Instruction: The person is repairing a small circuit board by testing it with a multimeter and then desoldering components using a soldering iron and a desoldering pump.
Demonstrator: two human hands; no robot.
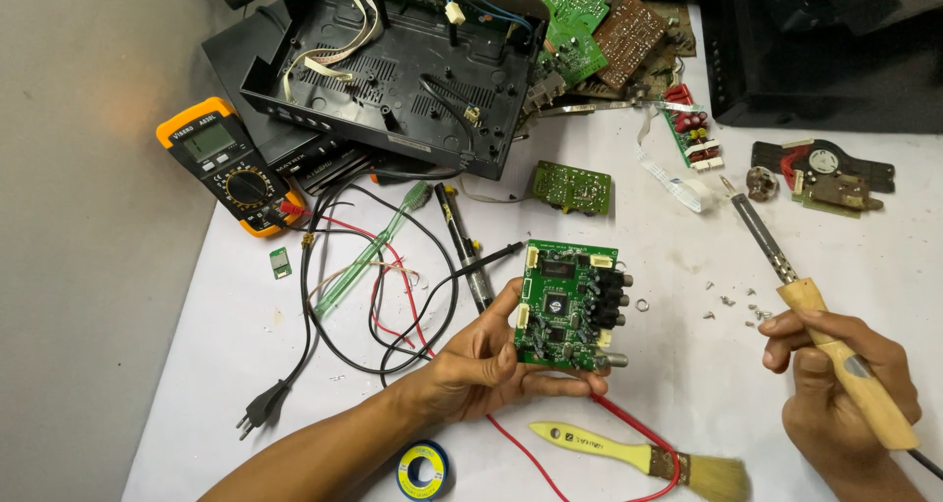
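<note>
- We work over a white table [688, 404] strewn with parts near its far edge.
- Our left hand [481, 369] pinches a green circuit board [570, 306], unsoldered as yet.
- Our right hand [845, 384] grips a wooden-handled soldering iron [815, 310], tip raised.

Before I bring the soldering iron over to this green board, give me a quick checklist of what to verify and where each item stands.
1. Board held firmly: the left hand grips the green circuit board by its left and lower edges, lifted off the table. Ok.
2. Iron grip: the right hand wraps the soldering iron by its wooden handle, away from the metal shaft. Ok.
3. Tip clear of things: it points up over bare white table, touching nothing. Ok.
4. Iron hot: cannot tell.
5. Leads out of the way: the red wire runs under the board and left hand. Not ok.
6. Loose screws lie between board and iron. Not ok.
</note>
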